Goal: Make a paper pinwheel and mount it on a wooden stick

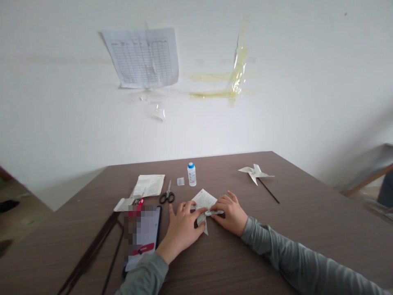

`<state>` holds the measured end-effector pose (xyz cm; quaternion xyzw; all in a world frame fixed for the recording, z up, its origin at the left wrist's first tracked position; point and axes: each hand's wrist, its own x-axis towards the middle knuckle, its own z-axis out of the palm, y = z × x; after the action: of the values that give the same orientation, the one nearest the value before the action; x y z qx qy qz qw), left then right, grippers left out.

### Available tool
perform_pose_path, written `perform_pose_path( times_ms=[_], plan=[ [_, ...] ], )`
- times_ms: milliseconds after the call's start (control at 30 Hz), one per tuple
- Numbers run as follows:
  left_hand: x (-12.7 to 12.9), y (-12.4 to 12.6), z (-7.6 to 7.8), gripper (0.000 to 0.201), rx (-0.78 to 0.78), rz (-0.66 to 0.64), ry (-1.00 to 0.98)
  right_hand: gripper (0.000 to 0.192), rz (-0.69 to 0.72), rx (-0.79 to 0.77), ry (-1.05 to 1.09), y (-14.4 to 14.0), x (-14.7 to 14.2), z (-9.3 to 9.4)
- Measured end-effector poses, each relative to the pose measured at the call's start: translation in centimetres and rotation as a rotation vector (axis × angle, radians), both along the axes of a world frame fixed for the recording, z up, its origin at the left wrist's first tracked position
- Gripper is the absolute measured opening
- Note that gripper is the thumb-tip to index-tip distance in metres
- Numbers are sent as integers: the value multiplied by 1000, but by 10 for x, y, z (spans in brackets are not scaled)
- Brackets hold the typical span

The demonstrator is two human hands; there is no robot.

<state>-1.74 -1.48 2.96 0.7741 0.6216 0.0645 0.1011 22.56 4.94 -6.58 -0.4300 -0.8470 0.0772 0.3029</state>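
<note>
A piece of printed paper (203, 198), cut and partly folded like a pinwheel, lies on the table between my hands. My left hand (183, 225) holds it down near the centre, its index finger and thumb on the paper and the other fingers reaching over the left side. From the right, my right hand (229, 213) pinches a folded flap close to the centre; the fingertips are partly hidden. Just beyond the paper stands a white glue bottle (192, 175) with a blue cap. Black-handled scissors (167, 196) lie to the left of it, beside a small clear plastic square (180, 181).
A finished paper pinwheel (254, 174) on a dark stick rests at the right. On the left are a stack of printed sheets (149, 185), a phone (144, 237) and several dark sticks (92, 248). Behind the brown table (276, 262) rises a white wall with a taped sheet (145, 57).
</note>
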Motion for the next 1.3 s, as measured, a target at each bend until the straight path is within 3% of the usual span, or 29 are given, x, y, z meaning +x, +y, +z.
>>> perform_pose_path(
  times_ms=[400,767,1000,1167,1300],
  plan=[
    [-2,0,-2,65,26,-6,-13,18,-7,4,-15,1,1,0],
    [-2,0,-4,48,54,15,-30,18,-32,-21,-35,-5,-1,9],
    [-2,1,-4,50,34,5,-29,18,-17,-3,-25,-2,0,4],
    [-2,1,-3,62,22,4,-16,17,-15,8,-11,-1,0,2],
    [-2,0,-1,57,18,5,-18,15,-11,5,-2,-2,0,3]
  ],
)
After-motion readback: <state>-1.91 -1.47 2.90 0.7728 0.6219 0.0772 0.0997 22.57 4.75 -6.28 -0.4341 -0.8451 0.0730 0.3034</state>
